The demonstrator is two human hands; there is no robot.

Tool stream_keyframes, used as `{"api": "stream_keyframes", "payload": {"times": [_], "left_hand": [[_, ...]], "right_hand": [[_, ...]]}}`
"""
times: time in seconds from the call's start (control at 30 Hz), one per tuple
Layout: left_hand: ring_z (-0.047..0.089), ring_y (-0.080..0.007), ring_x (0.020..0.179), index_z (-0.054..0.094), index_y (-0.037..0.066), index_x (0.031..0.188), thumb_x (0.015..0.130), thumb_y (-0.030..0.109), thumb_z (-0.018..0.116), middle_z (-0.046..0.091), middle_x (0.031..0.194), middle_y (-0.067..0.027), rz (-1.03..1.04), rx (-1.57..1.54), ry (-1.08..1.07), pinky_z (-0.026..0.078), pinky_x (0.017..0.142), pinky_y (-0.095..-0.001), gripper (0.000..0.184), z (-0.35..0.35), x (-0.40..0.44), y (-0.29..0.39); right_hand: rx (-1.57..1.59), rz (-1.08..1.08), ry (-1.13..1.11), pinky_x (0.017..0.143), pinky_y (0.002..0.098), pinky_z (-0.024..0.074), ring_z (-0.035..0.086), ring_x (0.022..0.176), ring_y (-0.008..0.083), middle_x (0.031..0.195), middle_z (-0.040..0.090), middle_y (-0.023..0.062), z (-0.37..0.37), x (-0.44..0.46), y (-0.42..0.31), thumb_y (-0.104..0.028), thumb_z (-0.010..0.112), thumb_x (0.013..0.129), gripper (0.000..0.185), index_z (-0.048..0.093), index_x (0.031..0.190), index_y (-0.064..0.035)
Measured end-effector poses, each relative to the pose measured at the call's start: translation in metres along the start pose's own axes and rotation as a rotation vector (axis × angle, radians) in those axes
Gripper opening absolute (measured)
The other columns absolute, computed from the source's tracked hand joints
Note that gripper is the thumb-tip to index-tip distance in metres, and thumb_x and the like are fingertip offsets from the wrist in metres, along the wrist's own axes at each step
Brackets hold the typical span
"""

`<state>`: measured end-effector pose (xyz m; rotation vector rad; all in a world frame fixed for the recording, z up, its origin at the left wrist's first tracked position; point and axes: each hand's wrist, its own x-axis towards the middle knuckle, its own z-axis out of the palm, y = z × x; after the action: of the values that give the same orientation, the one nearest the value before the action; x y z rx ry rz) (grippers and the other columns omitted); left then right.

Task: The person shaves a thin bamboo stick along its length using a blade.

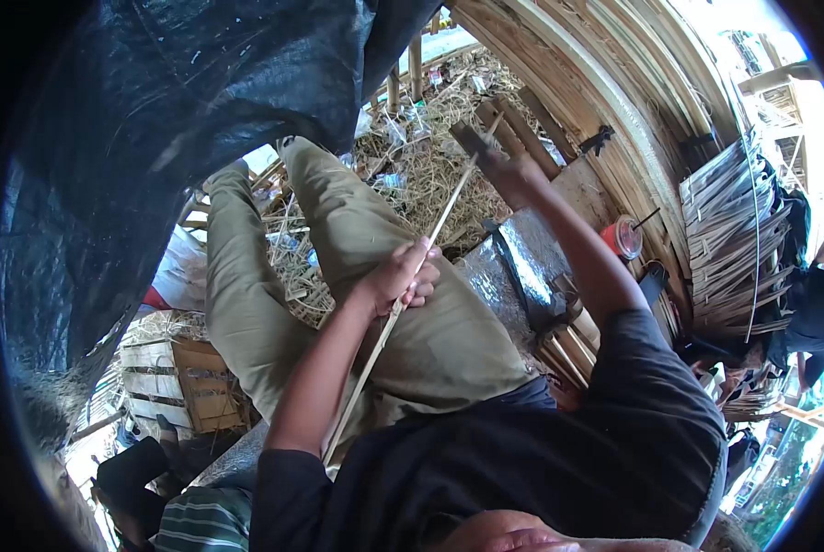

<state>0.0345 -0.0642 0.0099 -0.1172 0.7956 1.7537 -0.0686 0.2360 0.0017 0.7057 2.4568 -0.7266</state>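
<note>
A long, thin, pale split stick, likely bamboo point(442, 217), runs slantwise over my lap, from beyond my right hand to beside my left forearm. My left hand point(405, 276) is wrapped round its middle, above my thigh. Near the stick's far end my right hand point(520, 180) is closed and smeared by motion. From it sticks out a dark, broad blade, seemingly a knife point(470, 141), lying against or just beside the stick. Its handle is hidden inside my fingers.
Dry shavings and plastic litter point(430, 166) cover the ground ahead. Stacked wooden slats point(605, 74) rise at the right, near a red drink cup point(625, 237) and a bundle of palm-like leaves point(734, 230). Black plastic sheeting point(182, 101) hangs left, above a wooden crate point(177, 382). People sit nearby.
</note>
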Motion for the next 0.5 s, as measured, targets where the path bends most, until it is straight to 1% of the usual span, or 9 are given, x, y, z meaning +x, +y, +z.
{"api": "stream_keyframes", "payload": {"times": [0.07,0.13,0.2,0.23,0.33,0.37,0.4,0.47,0.5], "left_hand": [[0.028,-0.0035,0.040,0.044,0.017,0.097,0.107,0.046,0.038,0.032,0.056,0.0071,0.008,-0.003,-0.005,0.027,0.039,-0.0201,0.031,0.000,-0.002,-0.003],[0.028,-0.0036,0.041,0.044,0.017,0.097,0.107,0.046,0.038,0.032,0.055,0.0073,0.009,0.019,0.014,0.027,0.039,-0.0202,0.032,0.002,-0.005,-0.003],[0.028,-0.0033,0.042,0.044,0.016,0.097,0.107,0.046,0.038,0.032,0.056,0.0074,0.012,0.039,0.029,0.027,0.038,-0.0200,0.032,0.004,-0.003,-0.003],[0.028,-0.0034,0.040,0.043,0.016,0.097,0.107,0.046,0.038,0.032,0.055,0.0074,0.005,0.039,0.038,0.026,0.038,-0.0201,0.032,0.004,-0.003,-0.003],[0.029,-0.0036,0.037,0.042,0.016,0.097,0.107,0.047,0.039,0.032,0.054,0.0072,0.006,0.035,0.059,0.024,0.037,-0.0205,0.033,0.006,-0.002,-0.006],[0.029,-0.0037,0.038,0.043,0.016,0.097,0.107,0.047,0.039,0.033,0.054,0.0071,0.009,0.047,0.056,0.025,0.037,-0.0206,0.033,0.007,-0.003,-0.008],[0.029,-0.0037,0.038,0.043,0.016,0.097,0.107,0.047,0.039,0.033,0.054,0.0069,0.012,0.065,0.053,0.025,0.037,-0.0207,0.033,0.006,-0.005,-0.007],[0.029,-0.0038,0.039,0.043,0.016,0.097,0.107,0.046,0.039,0.033,0.055,0.0066,0.011,0.062,0.048,0.025,0.038,-0.0211,0.033,0.004,-0.002,-0.008],[0.029,-0.0037,0.039,0.043,0.016,0.096,0.107,0.046,0.039,0.033,0.055,0.0066,0.006,0.053,0.050,0.025,0.038,-0.0211,0.033,0.003,0.002,-0.007]], "right_hand": [[-0.043,-0.055,0.010,0.083,0.0442,0.0565,0.071,0.092,0.0378,0.094,0.071,0.0278,0.021,-0.038,-0.017,-0.069,0.044,0.096,0.079,0.071,0.107,0.0044],[-0.133,-0.048,-0.051,0.076,0.0447,0.0573,0.072,0.087,0.0377,0.087,0.071,0.0265,0.005,-0.015,-0.011,-0.068,0.042,0.097,0.079,0.073,0.097,0.0043],[-0.083,0.079,-0.053,0.068,0.0449,0.0565,0.072,0.082,0.0370,0.080,0.071,0.0249,-0.010,-0.006,-0.012,-0.068,0.039,0.098,0.080,0.074,0.085,0.0035],[-0.013,-0.045,0.066,0.070,0.0465,0.0550,0.072,0.081,0.0367,0.076,0.070,0.0237,0.001,-0.017,-0.008,-0.069,0.038,0.098,0.082,0.073,0.077,0.0022],[-0.178,-0.176,0.124,0.074,0.0479,0.0542,0.072,0.080,0.0367,0.075,0.070,0.0235,0.026,-0.033,-0.011,-0.068,0.039,0.098,0.080,0.074,0.081,0.0016],[-0.156,-0.133,0.054,0.081,0.0487,0.0528,0.072,0.086,0.0363,0.082,0.071,0.0246,0.016,-0.030,-0.012,-0.067,0.039,0.099,0.078,0.074,0.087,0.0026],[-0.119,-0.035,-0.036,0.087,0.0482,0.0515,0.070,0.097,0.0364,0.094,0.071,0.0268,0.005,-0.025,-0.014,-0.066,0.038,0.099,0.078,0.073,0.094,0.0035],[-0.058,0.138,-0.108,0.091,0.0481,0.0504,0.069,0.102,0.0373,0.099,0.072,0.0257,-0.009,-0.021,-0.018,-0.065,0.037,0.100,0.076,0.072,0.100,0.0029],[-0.021,-0.019,-0.018,0.090,0.0480,0.0512,0.070,0.098,0.0373,0.094,0.072,0.0249,0.004,-0.044,-0.020,-0.064,0.037,0.101,0.076,0.072,0.099,0.0038]]}}
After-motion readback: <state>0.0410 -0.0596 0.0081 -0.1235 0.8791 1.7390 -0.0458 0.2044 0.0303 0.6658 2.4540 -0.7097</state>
